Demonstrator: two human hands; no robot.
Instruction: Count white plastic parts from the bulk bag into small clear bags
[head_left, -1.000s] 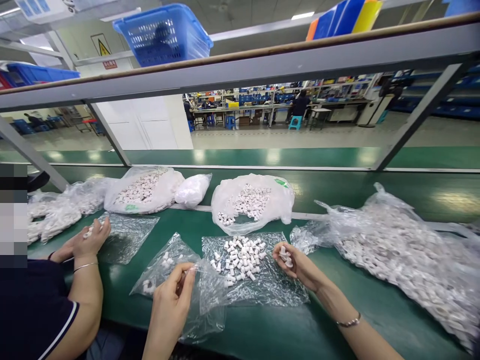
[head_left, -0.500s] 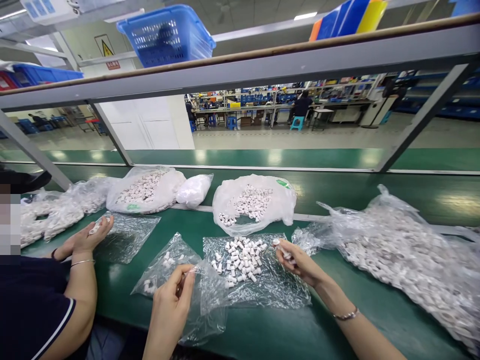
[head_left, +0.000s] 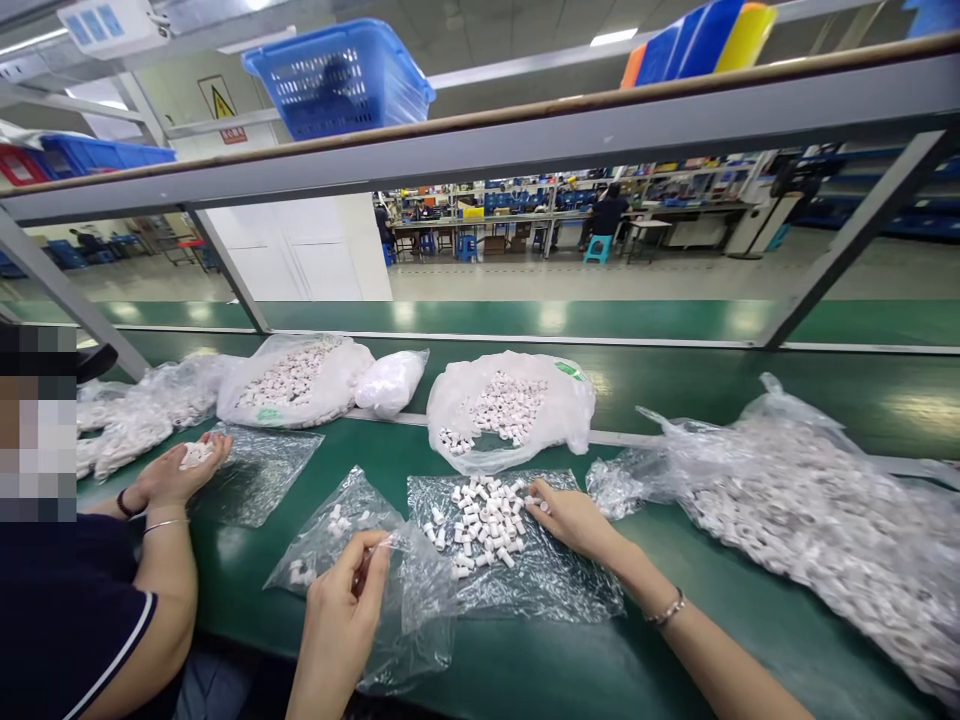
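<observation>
My left hand point(head_left: 346, 600) pinches the open rim of a small clear plastic bag point(head_left: 352, 560) that holds a few small white plastic caps. My right hand point(head_left: 568, 517) lies palm down at the right edge of a loose pile of white caps point(head_left: 478, 520) spread on a flat clear bag point(head_left: 517, 580); its fingertips touch the caps. Whether it holds any is hidden.
A co-worker's hand point(head_left: 180, 472) at the left cups white caps over another clear bag point(head_left: 259, 475). Bags of caps lie along the green bench: one point(head_left: 510, 410) behind the pile, one point(head_left: 289, 380) at back left, a large one point(head_left: 825, 510) at right. A blue basket point(head_left: 341, 75) sits on the overhead shelf.
My right hand has turned palm down and moved left to the pile of caps. The co-worker's hand has opened palm up with caps in it. My left hand has stayed on the bag.
</observation>
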